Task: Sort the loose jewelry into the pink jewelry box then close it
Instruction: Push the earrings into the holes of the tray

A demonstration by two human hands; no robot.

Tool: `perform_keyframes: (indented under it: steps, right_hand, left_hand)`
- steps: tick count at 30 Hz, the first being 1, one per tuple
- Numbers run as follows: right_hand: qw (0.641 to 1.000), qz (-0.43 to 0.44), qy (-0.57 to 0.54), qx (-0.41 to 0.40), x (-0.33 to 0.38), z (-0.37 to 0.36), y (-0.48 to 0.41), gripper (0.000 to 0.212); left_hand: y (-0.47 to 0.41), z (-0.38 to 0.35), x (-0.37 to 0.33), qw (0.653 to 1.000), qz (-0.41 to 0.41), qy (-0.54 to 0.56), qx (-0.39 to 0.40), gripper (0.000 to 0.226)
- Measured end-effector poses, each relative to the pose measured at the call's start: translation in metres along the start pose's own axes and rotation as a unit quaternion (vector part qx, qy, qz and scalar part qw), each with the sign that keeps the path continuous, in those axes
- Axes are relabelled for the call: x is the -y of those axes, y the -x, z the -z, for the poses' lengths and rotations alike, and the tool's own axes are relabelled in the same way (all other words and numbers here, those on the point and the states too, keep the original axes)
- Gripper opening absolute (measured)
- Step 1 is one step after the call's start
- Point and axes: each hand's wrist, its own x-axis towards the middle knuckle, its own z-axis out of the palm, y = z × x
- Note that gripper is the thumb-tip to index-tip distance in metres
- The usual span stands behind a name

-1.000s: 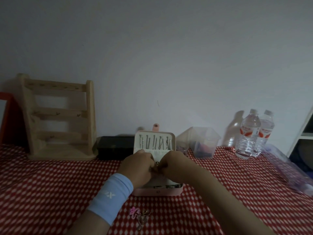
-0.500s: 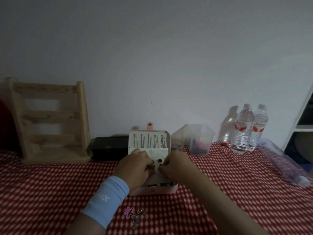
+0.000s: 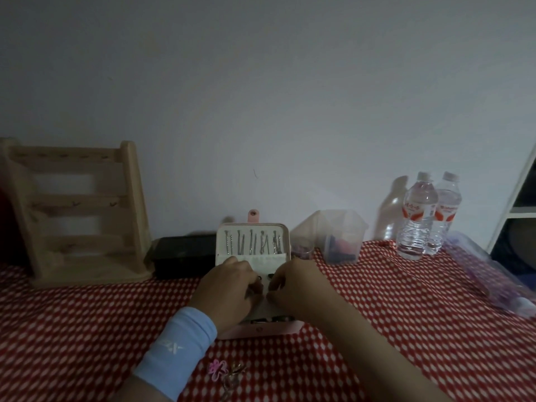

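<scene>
The pink jewelry box [image 3: 262,331] lies open at the middle of the red checked cloth. Its lid [image 3: 253,242] stands upright with several thin metal pieces hanging in it. My left hand [image 3: 229,291], above a light blue wristband, and my right hand [image 3: 295,285] both rest over the box's tray with fingers curled down. A small gap between them shows small dark pieces [image 3: 264,277] in the tray. The fingertips are hidden, so any hold is unclear. A pink flower piece [image 3: 217,369] and small metal pieces [image 3: 235,372] lie loose on the cloth in front of the box.
A wooden tiered stand [image 3: 78,213] stands at the back left, with a black box [image 3: 185,253] beside it. A clear plastic container [image 3: 339,236] and two water bottles [image 3: 419,219] stand at the back right. A clear bag [image 3: 490,277] lies at the right edge.
My two hands, pressed together over the tray a second ago, have drawn slightly apart, uncovering small dark pieces between them. The camera has shifted a little.
</scene>
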Motion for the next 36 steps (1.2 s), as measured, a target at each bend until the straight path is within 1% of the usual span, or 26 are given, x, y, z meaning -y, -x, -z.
perform_keyframes:
  steps: [4,8,10,14,17,20,24,26,29,32,36]
  right_hand:
    - [0.999,0.032,-0.007,-0.015,0.004,0.000,0.010,0.018]
    - [0.993,0.101,-0.051,-0.043,0.011,0.013,0.025,0.019]
    - [0.989,0.130,-0.062,-0.023,0.017,0.018,0.032,0.016]
    - [0.980,0.175,-0.068,0.063,0.036,0.016,0.049,0.016]
    - [0.973,0.195,-0.040,0.114,0.047,0.005,0.058,0.018]
    - [0.971,0.204,-0.006,0.126,0.054,-0.011,0.061,0.017]
    - [0.966,0.219,0.002,0.139,0.059,-0.017,0.066,0.018]
    - [0.963,0.230,0.001,0.140,0.059,-0.018,0.067,0.019]
    - [0.964,0.224,-0.025,0.139,0.055,-0.020,0.065,0.018]
    - [0.961,0.245,-0.059,0.118,0.050,-0.025,0.063,0.018]
    - [0.953,0.263,-0.115,0.093,0.042,-0.032,0.064,0.016]
  left_hand:
    - [0.001,0.008,0.000,1.000,0.012,0.009,0.010,0.015]
    - [0.008,0.024,0.001,0.999,0.037,0.035,0.008,0.009]
    - [0.016,0.033,0.002,0.999,0.036,0.035,0.012,0.008]
    - [0.046,0.047,0.007,0.996,0.059,0.055,0.043,0.002]
    - [0.071,0.049,0.010,0.991,0.081,0.063,0.083,0.013]
    - [0.092,0.045,0.013,0.984,0.111,0.068,0.125,0.010]
    - [0.106,0.041,0.013,0.976,0.145,0.094,0.133,0.012]
    - [0.109,0.035,0.010,0.974,0.149,0.095,0.139,0.018]
    - [0.112,0.029,0.009,0.977,0.149,0.085,0.124,0.017]
    - [0.112,0.028,0.012,0.978,0.144,0.088,0.119,0.016]
    - [0.110,0.027,0.012,0.983,0.135,0.069,0.105,0.021]
